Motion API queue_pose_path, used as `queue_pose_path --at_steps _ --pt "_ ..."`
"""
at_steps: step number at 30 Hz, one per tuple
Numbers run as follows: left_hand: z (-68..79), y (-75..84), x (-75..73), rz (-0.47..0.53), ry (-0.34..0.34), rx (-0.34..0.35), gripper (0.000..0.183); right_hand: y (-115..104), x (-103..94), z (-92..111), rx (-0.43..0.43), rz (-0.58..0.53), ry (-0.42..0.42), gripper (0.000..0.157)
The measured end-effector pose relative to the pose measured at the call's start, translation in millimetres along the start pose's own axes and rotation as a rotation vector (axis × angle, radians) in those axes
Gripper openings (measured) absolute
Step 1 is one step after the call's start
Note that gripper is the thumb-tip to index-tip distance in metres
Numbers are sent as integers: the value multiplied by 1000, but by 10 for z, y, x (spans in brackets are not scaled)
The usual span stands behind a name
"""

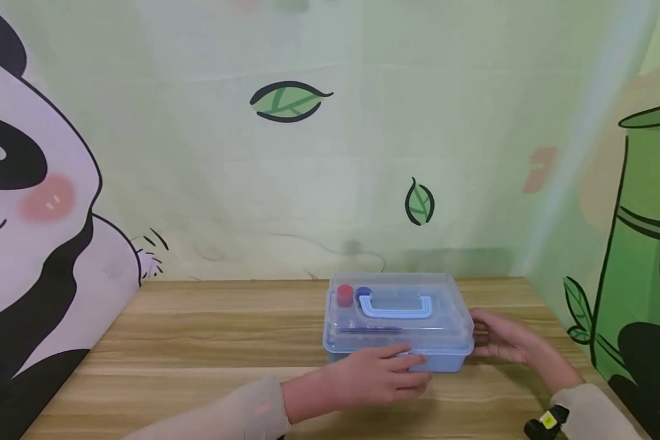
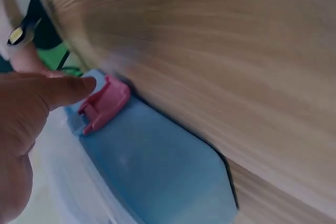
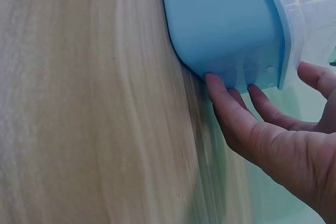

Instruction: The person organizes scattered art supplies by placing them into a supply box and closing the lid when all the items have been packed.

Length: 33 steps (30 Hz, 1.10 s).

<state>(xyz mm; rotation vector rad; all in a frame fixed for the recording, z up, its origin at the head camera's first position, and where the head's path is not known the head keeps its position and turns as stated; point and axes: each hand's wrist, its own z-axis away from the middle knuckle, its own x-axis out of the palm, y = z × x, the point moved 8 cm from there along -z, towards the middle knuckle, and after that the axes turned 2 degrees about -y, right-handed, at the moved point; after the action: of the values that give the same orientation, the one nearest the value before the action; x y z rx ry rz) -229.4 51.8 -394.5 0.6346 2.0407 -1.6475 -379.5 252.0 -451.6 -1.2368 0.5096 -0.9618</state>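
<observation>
A light-blue plastic storage box [image 1: 444, 363] with a clear lid [image 1: 357, 315] and a blue carry handle [image 1: 397, 313] stands on the table, its lid down. Through the lid show a red-capped item [image 1: 344, 295], a dark-blue round item [image 1: 362, 293] and a thin dark stick [image 1: 371, 330]. My left hand [image 1: 376, 376] is at the box's front, fingers spread. In the left wrist view its thumb reaches to the red latch [image 2: 107, 106] on the box. Beside the right end is my right hand [image 1: 500, 336], with relaxed fingertips against the blue wall in the right wrist view.
The wood-grain table [image 1: 209, 330] extends left and in front of the box. Behind it hangs a pale green backdrop [image 1: 198, 183] with printed leaves and a panda. A black device with a yellow patch [image 1: 547, 420] is strapped at the right wrist.
</observation>
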Motion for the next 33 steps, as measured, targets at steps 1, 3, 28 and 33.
queue_pose_path --at_steps 1,3,28,33 --pt "-5 59 16 -4 -10 45 39 -1 7 -2 -2 0 -5 27" --pt "-10 153 58 -11 -44 105 40 -6 14 -4 -6 -7 -13 26" --pt "-174 295 405 -99 -323 166 22 6 -10 12 2 -18 33 25" --pt "-192 313 413 -107 -296 168 26 14 6 0 -1 -15 25 24"
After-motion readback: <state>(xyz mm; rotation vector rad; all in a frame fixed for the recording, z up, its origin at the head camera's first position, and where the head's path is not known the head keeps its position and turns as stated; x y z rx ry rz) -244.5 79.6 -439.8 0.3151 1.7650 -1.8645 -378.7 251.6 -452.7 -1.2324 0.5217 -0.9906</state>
